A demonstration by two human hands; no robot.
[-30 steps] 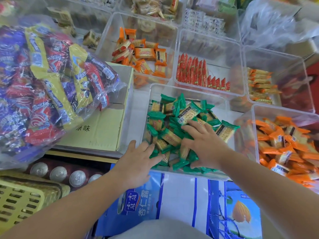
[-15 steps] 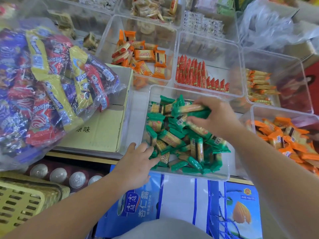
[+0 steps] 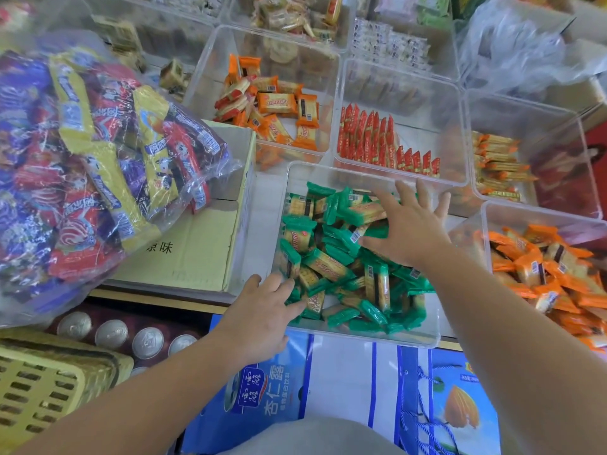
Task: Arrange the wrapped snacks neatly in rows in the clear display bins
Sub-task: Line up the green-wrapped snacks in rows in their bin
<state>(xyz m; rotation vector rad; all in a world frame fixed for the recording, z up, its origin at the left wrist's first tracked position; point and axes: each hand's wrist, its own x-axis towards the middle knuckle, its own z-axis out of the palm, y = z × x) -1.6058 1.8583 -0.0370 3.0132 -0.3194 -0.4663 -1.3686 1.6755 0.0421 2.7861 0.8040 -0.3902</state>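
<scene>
A clear bin (image 3: 423, 339) in front of me holds a loose heap of green-wrapped snacks (image 3: 331, 261). My right hand (image 3: 407, 228) lies over the far right part of the heap with fingers spread straight, palm down on the packets. My left hand (image 3: 262, 310) rests at the bin's near left corner, its straight fingertips touching the packets there. Neither hand grips a packet.
Other clear bins hold orange snacks (image 3: 272, 106), upright red snacks in rows (image 3: 374, 142), stacked orange-yellow bars (image 3: 496, 165) and a heap of orange packets (image 3: 551, 274). A big bag of sweets (image 3: 88, 165) lies on a cardboard box (image 3: 197, 251) at left. Cans (image 3: 128, 336) and a yellow basket (image 3: 42, 385) sit below.
My right hand let go of the green packets it had lifted and now lies flat with fingers spread over the heap's far right. The left hand stayed at the near left corner.
</scene>
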